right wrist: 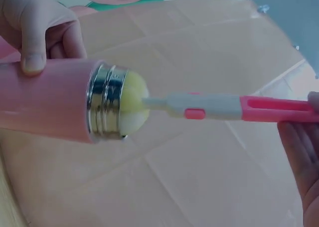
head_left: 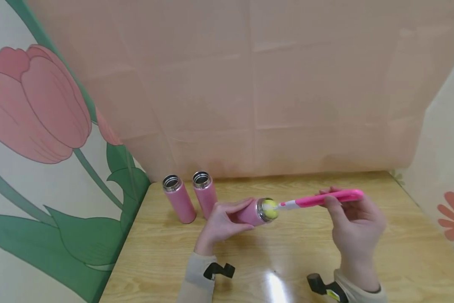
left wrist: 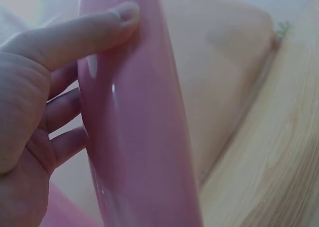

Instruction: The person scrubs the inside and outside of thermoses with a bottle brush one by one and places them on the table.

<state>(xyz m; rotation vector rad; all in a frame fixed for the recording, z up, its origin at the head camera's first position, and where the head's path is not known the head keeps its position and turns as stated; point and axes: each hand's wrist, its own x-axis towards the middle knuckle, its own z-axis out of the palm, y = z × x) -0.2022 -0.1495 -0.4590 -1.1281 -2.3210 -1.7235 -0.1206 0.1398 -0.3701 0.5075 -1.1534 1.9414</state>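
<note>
My left hand grips a pink metal bottle, which is tilted on its side with its mouth toward the right. In the left wrist view the thumb lies across the pink bottle and the fingers curl behind it. A pink-and-white bottle brush is held by its handle in my right hand. Its yellow sponge head sits at the silver threaded mouth, partly inside and partly bulging out. How far in the sponge reaches is hidden.
Two more pink bottles, a left one and a nearer one, stand upright and lidless behind my left hand. They are on a wooden table. A beige cloth hangs at the table's back edge, and a wall with painted flowers borders the left.
</note>
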